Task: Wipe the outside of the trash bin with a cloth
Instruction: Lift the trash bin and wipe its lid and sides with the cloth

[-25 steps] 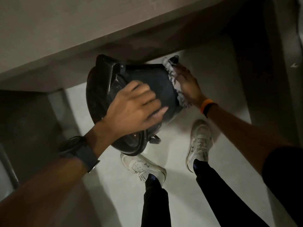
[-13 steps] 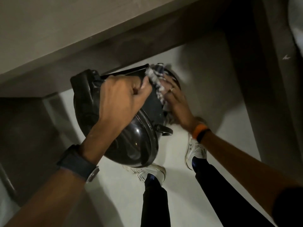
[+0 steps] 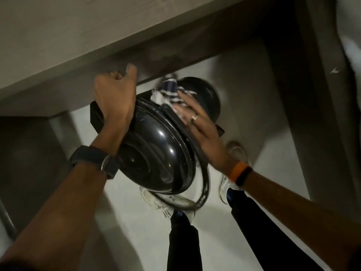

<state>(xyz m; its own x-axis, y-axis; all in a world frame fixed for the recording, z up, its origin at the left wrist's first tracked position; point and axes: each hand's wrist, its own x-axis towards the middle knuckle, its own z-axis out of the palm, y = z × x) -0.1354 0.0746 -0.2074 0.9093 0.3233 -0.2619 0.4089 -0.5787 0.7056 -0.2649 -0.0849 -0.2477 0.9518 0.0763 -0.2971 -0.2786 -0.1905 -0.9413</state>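
Glossy black trash bin (image 3: 156, 151) tilted; striped cloth (image 3: 170, 89) against it

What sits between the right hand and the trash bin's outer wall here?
In the head view, a striped cloth lies pressed between the right hand and the trash bin.

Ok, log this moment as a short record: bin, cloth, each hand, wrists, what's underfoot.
trash bin: black, glossy, tilted, lid end toward the camera
cloth: white with dark stripes, bunched against the bin's side
left hand: fingers curled, grips the bin's upper left edge
right hand: fingers straight, presses the cloth onto the bin
wrists: dark watch on the left, orange band on the right
underfoot: white shoes on a pale floor
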